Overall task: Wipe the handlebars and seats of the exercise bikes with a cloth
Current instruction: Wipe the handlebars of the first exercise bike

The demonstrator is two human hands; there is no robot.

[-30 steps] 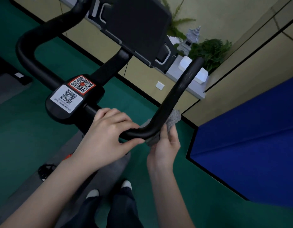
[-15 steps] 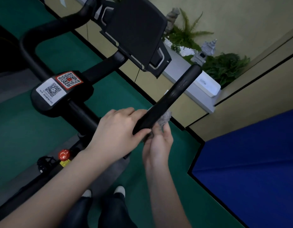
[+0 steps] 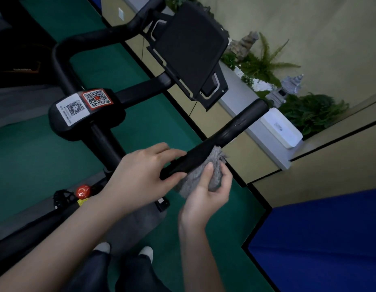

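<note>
A black exercise bike handlebar (image 3: 231,131) runs from lower left to upper right across the middle of the view. My left hand (image 3: 140,178) grips its bend, thumb under the bar and fingers over it. Just right of that, my right hand (image 3: 206,194) holds a fluffy grey cloth (image 3: 195,180) bunched against the underside of the right grip. The bar's left loop (image 3: 60,57) and the centre block with two QR stickers (image 3: 83,106) lie farther left. The seat is out of view.
A black tablet holder (image 3: 191,49) is mounted above the bar. A red knob (image 3: 82,191) sits on the frame below. Green floor surrounds a grey mat (image 3: 130,226). A blue pad (image 3: 322,239) lies at the lower right. A ledge with a white box (image 3: 282,127) and plants lines the wall.
My right hand has shifted the cloth slightly up along the right grip and more of the cloth shows. The left hand keeps its hold on the bend. The view has swung.
</note>
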